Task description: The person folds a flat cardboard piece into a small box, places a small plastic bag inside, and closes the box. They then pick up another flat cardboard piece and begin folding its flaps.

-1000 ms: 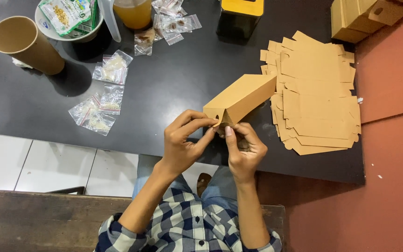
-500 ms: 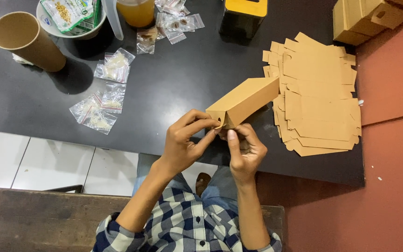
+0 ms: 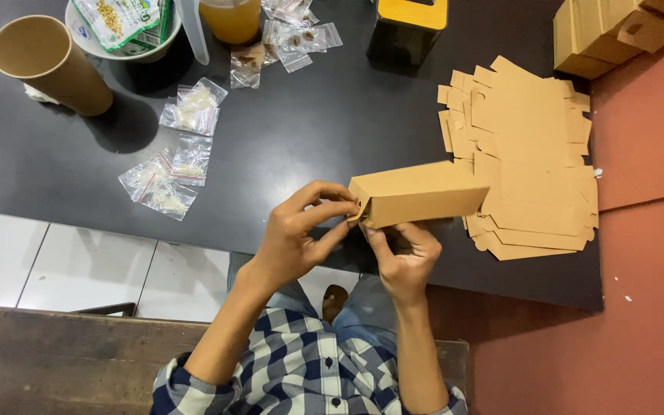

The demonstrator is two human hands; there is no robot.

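I see the folded kraft box (image 3: pixel 420 194) held just above the near edge of the black table (image 3: pixel 324 138), long axis lying across, far end overlapping the stack of flat box blanks (image 3: pixel 528 154); left hand (image 3: pixel 297 234) pinches the box's near end flap between thumb and forefinger, other fingers curled; right hand (image 3: pixel 403 253) cups the box from beneath, fingers bent against its underside, thumb near the flap. My judgement: thin card, light, stiff along creases, easily dented on the open faces; best gripped at folded edges and corners. Left of the box lie small clear sachets (image 3: pixel 170 173); beyond them a brown paper cup (image 3: pixel 44 61).
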